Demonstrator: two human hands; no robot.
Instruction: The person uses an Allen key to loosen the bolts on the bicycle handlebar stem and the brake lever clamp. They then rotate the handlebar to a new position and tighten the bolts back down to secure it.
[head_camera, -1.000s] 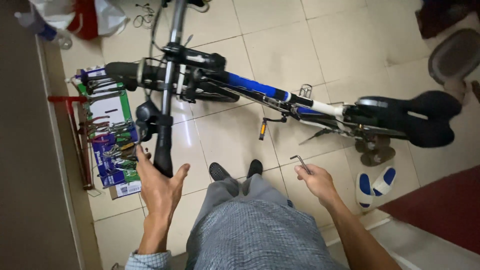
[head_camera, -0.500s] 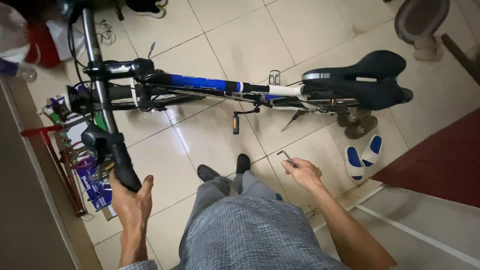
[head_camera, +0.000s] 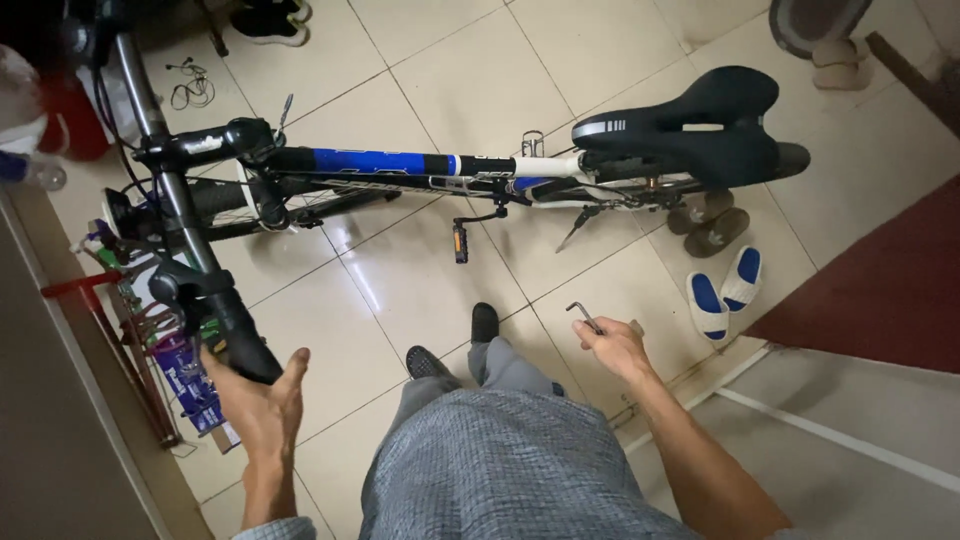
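— Where's the hex key (head_camera: 580, 316)?
— In the right hand (head_camera: 612, 346), closed round it, by the bike (head_camera: 420, 165). The left hand (head_camera: 262, 403), spread wide, touches the grip (head_camera: 240, 336).
— Next?
— Probably finding a bolt; steady the bar first.

One bicycle (head_camera: 430, 170), one hex key (head_camera: 582, 315), two slippers (head_camera: 724, 290) (blue and white).

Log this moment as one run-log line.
left hand: open, palm at handlebar grip | right hand: holds hex key | bicycle: upright on tiled floor
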